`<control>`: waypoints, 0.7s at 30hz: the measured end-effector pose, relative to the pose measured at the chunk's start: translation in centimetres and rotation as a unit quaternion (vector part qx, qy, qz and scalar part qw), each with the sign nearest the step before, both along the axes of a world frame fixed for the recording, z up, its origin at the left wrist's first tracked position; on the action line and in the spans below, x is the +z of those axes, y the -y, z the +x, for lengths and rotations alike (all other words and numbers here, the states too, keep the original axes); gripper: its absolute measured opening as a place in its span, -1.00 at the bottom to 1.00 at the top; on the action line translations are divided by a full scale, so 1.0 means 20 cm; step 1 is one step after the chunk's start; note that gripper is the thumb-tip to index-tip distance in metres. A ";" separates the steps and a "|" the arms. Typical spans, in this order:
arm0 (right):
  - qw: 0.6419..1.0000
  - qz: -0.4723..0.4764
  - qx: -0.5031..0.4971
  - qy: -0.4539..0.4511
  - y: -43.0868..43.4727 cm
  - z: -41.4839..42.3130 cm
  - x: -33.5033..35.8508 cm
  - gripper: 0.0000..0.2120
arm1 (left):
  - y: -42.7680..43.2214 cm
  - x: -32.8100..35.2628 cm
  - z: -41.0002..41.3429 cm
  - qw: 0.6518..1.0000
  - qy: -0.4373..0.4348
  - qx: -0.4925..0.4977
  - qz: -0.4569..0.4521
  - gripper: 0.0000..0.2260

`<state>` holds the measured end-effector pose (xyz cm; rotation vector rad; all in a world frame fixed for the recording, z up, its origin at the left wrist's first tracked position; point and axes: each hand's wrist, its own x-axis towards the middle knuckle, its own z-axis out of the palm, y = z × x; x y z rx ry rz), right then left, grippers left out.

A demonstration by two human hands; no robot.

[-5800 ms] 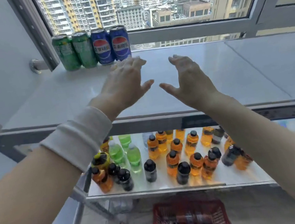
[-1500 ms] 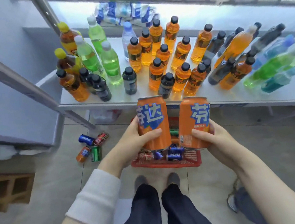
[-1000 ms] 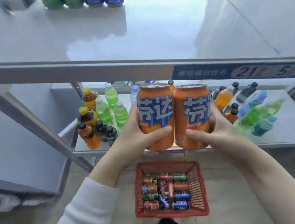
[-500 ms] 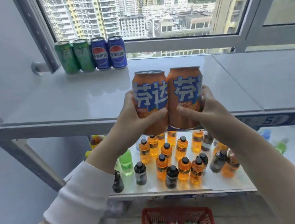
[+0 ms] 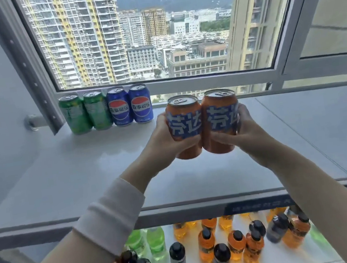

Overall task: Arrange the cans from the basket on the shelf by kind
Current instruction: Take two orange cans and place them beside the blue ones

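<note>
Head view: left hand (image 5: 164,139) is wrapped round the left orange can (image 5: 184,118) and right hand (image 5: 246,130) round the right orange can (image 5: 221,111). Both cans are upright with sides touching, held above the top shelf (image 5: 85,177) and not set down.

Back row, at 10 o'clock from the held pair: two green cans (image 5: 75,115), then two blue cans (image 5: 120,107), close against the window frame (image 5: 205,81).

Step in hand, as I read it: bringing the orange pair to join the row. The next move calls for a reach toward 11 o'clock and a level set-down just at 3 o'clock of the last blue can.

Room: bare shelf runs from the blue cans out to 3 o'clock.

Edges: window frame is close behind at 12. The shelf's front edge is at 6, with bottles (image 5: 206,245) crowded on the lower shelf (image 5: 275,257) beneath.
</note>
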<state>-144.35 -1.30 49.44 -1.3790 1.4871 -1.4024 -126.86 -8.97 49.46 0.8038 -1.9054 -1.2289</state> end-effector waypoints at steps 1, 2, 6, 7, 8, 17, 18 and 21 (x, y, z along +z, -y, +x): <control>1.000 0.000 -0.005 0.001 0.05 -0.01 0.00 -0.32 | 0.05 0.00 -0.01 1.000 0.007 0.001 -0.005 -0.42; 1.000 0.001 -0.010 0.001 0.10 -0.02 -0.01 -0.33 | 0.11 0.00 -0.02 1.000 0.013 0.005 -0.009 -0.41; 1.000 0.001 -0.028 -0.009 0.28 -0.06 -0.03 -0.33 | 0.30 -0.02 -0.08 0.999 0.033 0.020 -0.018 -0.36; 0.999 0.002 -0.030 -0.011 0.32 -0.07 -0.04 -0.32 | 0.34 -0.02 -0.09 0.999 0.035 0.020 -0.016 -0.35; 0.999 0.002 -0.031 -0.010 0.36 -0.09 -0.05 -0.32 | 0.37 -0.02 -0.11 0.999 0.036 0.019 -0.015 -0.36; 0.999 0.021 -0.026 -0.010 0.64 -0.19 -0.12 -0.31 | 0.62 -0.07 -0.20 0.998 0.056 0.032 -0.011 -0.42; 0.999 0.024 -0.022 -0.017 0.66 -0.19 -0.12 -0.31 | 0.64 -0.08 -0.20 0.998 0.059 0.033 -0.011 -0.42; 0.999 0.034 -0.009 -0.025 0.70 -0.20 -0.14 -0.30 | 0.69 -0.11 -0.20 0.997 0.063 0.037 -0.003 -0.37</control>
